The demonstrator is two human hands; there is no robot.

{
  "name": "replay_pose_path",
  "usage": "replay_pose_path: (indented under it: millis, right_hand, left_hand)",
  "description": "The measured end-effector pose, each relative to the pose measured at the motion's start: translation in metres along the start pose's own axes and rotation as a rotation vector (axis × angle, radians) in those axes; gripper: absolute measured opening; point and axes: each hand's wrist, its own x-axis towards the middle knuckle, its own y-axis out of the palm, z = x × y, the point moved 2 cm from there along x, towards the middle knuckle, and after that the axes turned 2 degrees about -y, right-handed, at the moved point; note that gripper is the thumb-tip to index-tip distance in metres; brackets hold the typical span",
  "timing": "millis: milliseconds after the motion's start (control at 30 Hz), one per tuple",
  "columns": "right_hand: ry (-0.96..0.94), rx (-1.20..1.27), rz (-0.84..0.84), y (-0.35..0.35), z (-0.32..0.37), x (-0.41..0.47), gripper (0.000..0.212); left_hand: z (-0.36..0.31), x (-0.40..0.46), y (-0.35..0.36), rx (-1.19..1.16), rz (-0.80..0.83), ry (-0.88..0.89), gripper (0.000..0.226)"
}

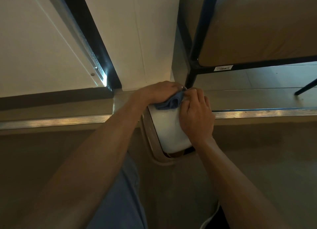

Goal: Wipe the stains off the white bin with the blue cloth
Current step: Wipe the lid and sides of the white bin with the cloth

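Note:
The white bin (169, 127) stands on the floor below me, seen from above, its white swing lid set in a beige rim (151, 144). A bunched blue cloth (169, 102) lies on the far end of the lid. My left hand (158, 92) presses down on the cloth with fingers curled over it. My right hand (197, 115) rests on the right side of the lid, and its fingertips pinch the cloth's far edge beside the left hand. A dark gap shows at the lid's near end.
A floor step with a metal edge strip (257, 112) crosses the view behind the bin. A black-framed table (193, 60) stands at the right, one leg close to the bin. A white wall and dark door frame (103, 60) rise behind. My blue trouser leg (123, 203) is below.

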Motion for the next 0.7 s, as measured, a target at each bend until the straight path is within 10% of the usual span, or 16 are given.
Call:
replay_pose_path:
  millis: [400, 700]
  right_hand:
    - [0.014, -0.006, -0.001, 0.0, 0.0, 0.0, 0.026]
    - [0.0, 0.008, -0.008, 0.001, 0.0, -0.001, 0.025]
  left_hand:
    - [0.036, -0.006, -0.006, -0.29, -0.015, 0.015, 0.034]
    - [0.05, -0.099, 0.118, -0.853, -0.816, -0.085, 0.054]
